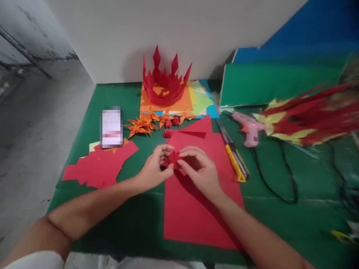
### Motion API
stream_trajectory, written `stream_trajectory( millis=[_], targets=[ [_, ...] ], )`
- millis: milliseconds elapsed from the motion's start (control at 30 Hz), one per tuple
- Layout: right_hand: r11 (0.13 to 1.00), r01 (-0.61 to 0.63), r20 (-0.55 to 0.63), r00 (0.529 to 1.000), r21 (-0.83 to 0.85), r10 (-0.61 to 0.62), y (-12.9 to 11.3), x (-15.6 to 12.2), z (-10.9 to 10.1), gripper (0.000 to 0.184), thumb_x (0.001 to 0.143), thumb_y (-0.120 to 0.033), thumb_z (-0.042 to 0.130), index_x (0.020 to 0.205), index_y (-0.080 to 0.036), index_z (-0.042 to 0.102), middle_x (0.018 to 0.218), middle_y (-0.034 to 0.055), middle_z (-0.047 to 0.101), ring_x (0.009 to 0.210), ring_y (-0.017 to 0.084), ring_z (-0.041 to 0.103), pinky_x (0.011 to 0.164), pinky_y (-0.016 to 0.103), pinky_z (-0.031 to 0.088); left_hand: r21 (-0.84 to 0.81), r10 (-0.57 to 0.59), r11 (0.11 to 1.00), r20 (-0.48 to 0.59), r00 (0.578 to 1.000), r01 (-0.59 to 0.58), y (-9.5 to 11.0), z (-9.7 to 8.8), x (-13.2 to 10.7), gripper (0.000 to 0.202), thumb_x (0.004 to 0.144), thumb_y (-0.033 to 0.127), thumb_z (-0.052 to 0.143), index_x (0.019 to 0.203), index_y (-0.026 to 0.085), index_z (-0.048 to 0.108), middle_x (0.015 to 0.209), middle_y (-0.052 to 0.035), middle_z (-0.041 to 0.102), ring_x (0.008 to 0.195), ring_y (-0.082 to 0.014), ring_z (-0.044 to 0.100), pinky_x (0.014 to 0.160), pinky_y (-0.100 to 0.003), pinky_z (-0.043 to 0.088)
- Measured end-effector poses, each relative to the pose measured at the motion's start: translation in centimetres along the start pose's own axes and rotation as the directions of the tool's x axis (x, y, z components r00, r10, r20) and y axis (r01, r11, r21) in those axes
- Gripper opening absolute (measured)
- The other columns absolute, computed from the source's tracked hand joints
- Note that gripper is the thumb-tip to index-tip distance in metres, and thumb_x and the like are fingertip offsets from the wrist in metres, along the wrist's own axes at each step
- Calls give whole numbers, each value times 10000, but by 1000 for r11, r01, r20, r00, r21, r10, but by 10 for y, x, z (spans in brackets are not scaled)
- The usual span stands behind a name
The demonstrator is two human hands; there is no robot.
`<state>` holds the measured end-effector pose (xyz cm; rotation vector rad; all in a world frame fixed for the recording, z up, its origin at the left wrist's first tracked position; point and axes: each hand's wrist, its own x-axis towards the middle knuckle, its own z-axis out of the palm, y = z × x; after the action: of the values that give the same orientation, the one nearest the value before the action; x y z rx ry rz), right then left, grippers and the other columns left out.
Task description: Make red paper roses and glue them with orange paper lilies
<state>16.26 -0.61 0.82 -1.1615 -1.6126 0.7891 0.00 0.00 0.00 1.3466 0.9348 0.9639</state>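
Observation:
Between my two hands is a small folded piece of red paper (174,158). My left hand (157,164) pinches its left side, and my right hand (200,166) grips its right side with thumb and fingers. Some of its folds are hidden by my fingers. Below the hands lies a large sheet of red paper (202,216). Just beyond them are small red paper roses (168,133) and several orange folded-paper flowers (143,123).
A red paper crown (165,87) stands on coloured sheets at the back. Red paper scraps (101,168) and a blurred-out white rectangle (111,127) lie left. To the right are a yellow cutter (235,162), a pink glue gun (249,129), its black cord, and red-yellow paper strips (308,116).

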Motion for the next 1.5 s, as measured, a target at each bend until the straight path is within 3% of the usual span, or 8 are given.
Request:
stream_trajectory(
  millis=[233, 400, 633, 1000, 1167, 1267, 1333, 1500],
  targets=[
    [1000, 8, -21, 1000, -9, -8, -5, -1, -2, 91, 804, -146, 642, 824, -234, 626, 902, 37, 620, 909, 184, 602, 825, 348, 499, -27, -33, 999, -50, 998, 32, 3, 0, 1, 172, 787, 195, 573, 931, 195, 480, 876, -12, 542, 778, -95, 554, 626, -178, 433],
    [1000, 15, -2, 1000, -21, -15, -8, 0, -3, 122, 814, -170, 643, 900, -251, 674, 928, 41, 608, 902, 179, 603, 797, 334, 511, -79, -47, 996, -66, 997, 42, 6, 0, 1, 185, 778, 231, 610, 923, 189, 502, 905, -24, 566, 823, -112, 579, 651, -192, 457],
    [992, 52, -91, 994, -114, -63, -11, -3, -4, 96, 808, -165, 652, 827, -247, 700, 810, 25, 629, 785, 170, 614, 723, 328, 522, -63, -30, 998, -66, 997, 26, 10, 0, 0, 120, 787, 247, 628, 823, 167, 546, 801, 2, 540, 630, -62, 524, 553, -177, 443],
    [981, 123, -22, 992, -151, -127, -9, -3, -4, 116, 811, -170, 654, 852, -255, 721, 830, 28, 656, 761, 154, 640, 688, 308, 539, -49, -109, 993, -142, 984, 103, 15, -1, 1, 111, 739, 193, 653, 831, 143, 616, 750, -2, 609, 528, -42, 520, 499, -162, 456],
    [995, -42, -81, 996, -85, 35, -9, -5, -3, 26, 807, -238, 655, 810, -226, 678, 782, 29, 689, 734, 175, 658, 686, 325, 548, -22, -102, 995, -134, 986, 100, 18, 0, -1, 100, 738, 212, 668, 805, 138, 656, 822, -27, 621, 553, -48, 544, 495, -161, 469],
    [982, -189, -74, 979, -1, 188, -7, -6, -1, 81, 800, -285, 657, 793, -204, 649, 745, 27, 674, 670, 167, 656, 610, 298, 542, 13, -43, 999, -103, 994, 45, 18, -1, -1, 111, 767, 215, 634, 825, 149, 701, 853, -39, 596, 626, -77, 589, 546, -185, 515],
    [976, -216, -66, 974, 8, 216, -7, -6, 0, 91, 801, -285, 650, 781, -197, 637, 724, 23, 663, 641, 158, 648, 580, 285, 533, 58, 9, 998, -71, 997, -5, 19, -2, -2, 145, 786, 197, 605, 861, 166, 725, 844, -38, 590, 644, -82, 592, 557, -188, 521],
    [992, -17, -105, 994, -128, 3, -7, -6, 1, 53, 809, -208, 637, 756, -210, 639, 750, 17, 670, 683, 150, 647, 641, 288, 538, 76, 24, 997, -71, 997, -19, 18, -3, -2, 165, 785, 188, 613, 892, 175, 737, 835, -43, 616, 657, -87, 601, 561, -185, 525]
  ],
)
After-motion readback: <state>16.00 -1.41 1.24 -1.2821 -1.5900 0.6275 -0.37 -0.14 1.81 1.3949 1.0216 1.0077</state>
